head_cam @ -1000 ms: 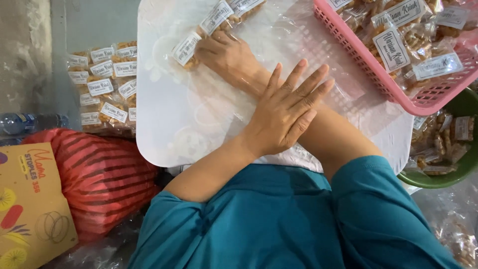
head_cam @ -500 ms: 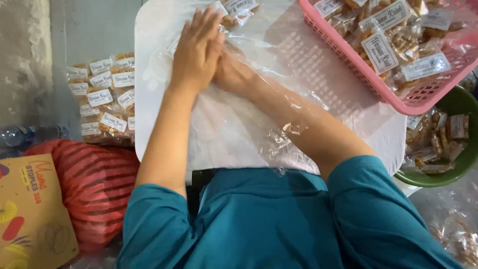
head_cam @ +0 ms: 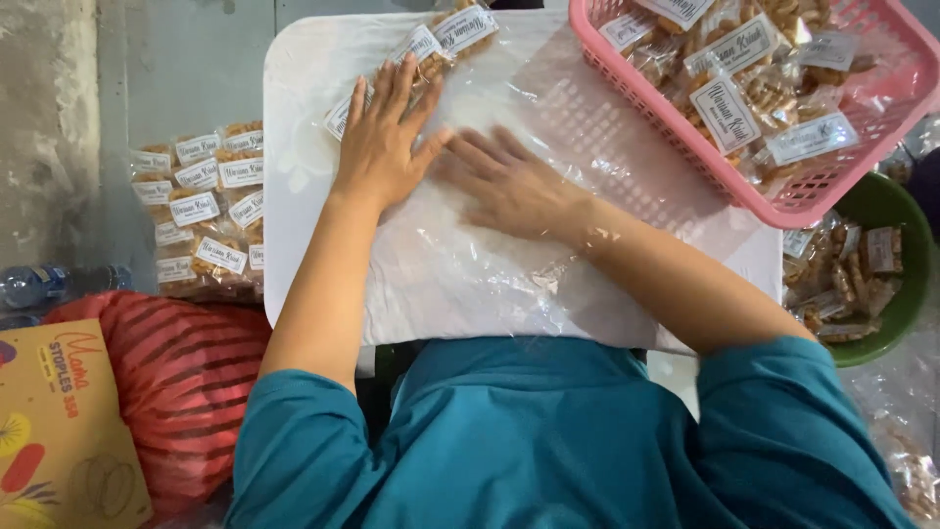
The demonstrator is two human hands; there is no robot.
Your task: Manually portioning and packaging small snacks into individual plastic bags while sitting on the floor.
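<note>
Both hands are observed laid flat on a clear plastic bag (head_cam: 509, 264), which is spread across a white board (head_cam: 294, 196) in front of the person. The left hand (head_cam: 384, 142) is held fully open, palm down, with the fingers extended and slightly fanned; nothing is gripped by it. Its fingertips are seen touching a row of small labelled snack packets (head_cam: 431, 49) lying at the far edge of the board, apparently under the plastic film, though this cannot be confirmed. The right hand (head_cam: 509, 186) is likewise open and flat, palm pressed on the plastic, fingers pointed towards the left hand and placed just beside it; nothing is grasped. The right forearm is partly covered by the wrinkled film. A pink plastic basket (head_cam: 676, 147) filled with more labelled packets is set on the board's far right corner, near the right hand but apart from it. A green bowl (head_cam: 886, 211) holding further packets is noted beyond the board's right edge. A stack of the same packets (head_cam: 201, 211) is recorded on the floor to the left, with a red striped sack (head_cam: 166, 392) and a yellow cardboard box (head_cam: 64, 431) nearer the person.
</note>
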